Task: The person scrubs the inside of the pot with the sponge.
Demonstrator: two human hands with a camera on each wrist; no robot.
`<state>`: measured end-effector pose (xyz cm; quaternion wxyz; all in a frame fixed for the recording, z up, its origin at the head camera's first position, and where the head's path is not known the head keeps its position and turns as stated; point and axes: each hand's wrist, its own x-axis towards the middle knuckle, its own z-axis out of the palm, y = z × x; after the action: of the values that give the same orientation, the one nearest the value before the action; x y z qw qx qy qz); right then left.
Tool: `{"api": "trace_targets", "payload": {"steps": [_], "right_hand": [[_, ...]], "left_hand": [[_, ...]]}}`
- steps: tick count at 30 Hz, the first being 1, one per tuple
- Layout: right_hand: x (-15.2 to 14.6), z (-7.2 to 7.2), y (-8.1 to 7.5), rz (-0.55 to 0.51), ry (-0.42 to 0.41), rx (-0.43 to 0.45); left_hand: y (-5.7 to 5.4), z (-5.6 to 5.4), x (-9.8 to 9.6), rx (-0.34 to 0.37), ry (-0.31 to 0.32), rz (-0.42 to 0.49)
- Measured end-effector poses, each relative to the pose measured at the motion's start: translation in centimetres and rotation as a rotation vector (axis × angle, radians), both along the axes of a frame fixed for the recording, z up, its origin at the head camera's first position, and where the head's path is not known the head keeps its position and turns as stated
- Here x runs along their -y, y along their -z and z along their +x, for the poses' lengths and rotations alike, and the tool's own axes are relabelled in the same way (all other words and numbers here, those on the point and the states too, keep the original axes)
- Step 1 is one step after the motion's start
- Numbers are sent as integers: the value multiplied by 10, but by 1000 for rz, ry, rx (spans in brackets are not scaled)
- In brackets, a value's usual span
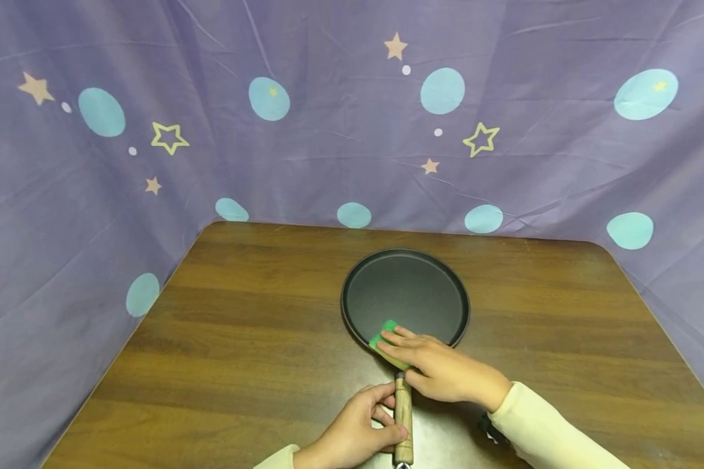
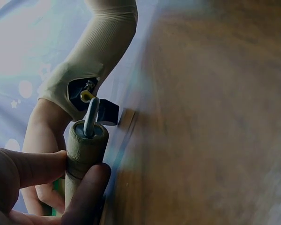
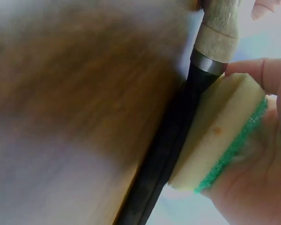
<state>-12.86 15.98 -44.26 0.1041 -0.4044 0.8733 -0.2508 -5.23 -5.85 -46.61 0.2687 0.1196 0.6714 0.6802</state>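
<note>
A round black frying pan (image 1: 405,286), shallow with a low rim, lies on the wooden table with its handle towards me. My left hand (image 1: 358,423) grips the wooden handle (image 1: 404,417), the thumb lying across it. In the left wrist view, thumb and finger press the handle (image 2: 86,147) near its end, which has a metal loop (image 2: 91,117). My right hand (image 1: 440,368) lies with extended fingers over a green and yellow sponge (image 1: 389,326) at the pan's near left rim. The sponge's yellow side (image 3: 215,126) faces the pan in the right wrist view, the thumb beside the handle's metal collar.
The brown wooden table (image 1: 240,339) extends on both sides of the pan. A purple curtain (image 1: 328,143) with stars and blue spots hangs around its back and sides. A dark device (image 1: 493,430) sits at the right wrist by the cream sleeve (image 1: 551,430).
</note>
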Motion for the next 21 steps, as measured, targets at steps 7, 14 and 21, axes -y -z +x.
{"api": "trace_targets", "payload": {"steps": [7, 14, 21], "right_hand": [[7, -5, -1, -8, -6, 24], [14, -10, 2, -23, -25, 32], [19, -15, 3, -36, -24, 62]], "left_hand": [[-2, 1, 0, 53, -7, 17], [0, 1, -1, 54, -15, 23], [2, 1, -1, 46, -11, 4]]}}
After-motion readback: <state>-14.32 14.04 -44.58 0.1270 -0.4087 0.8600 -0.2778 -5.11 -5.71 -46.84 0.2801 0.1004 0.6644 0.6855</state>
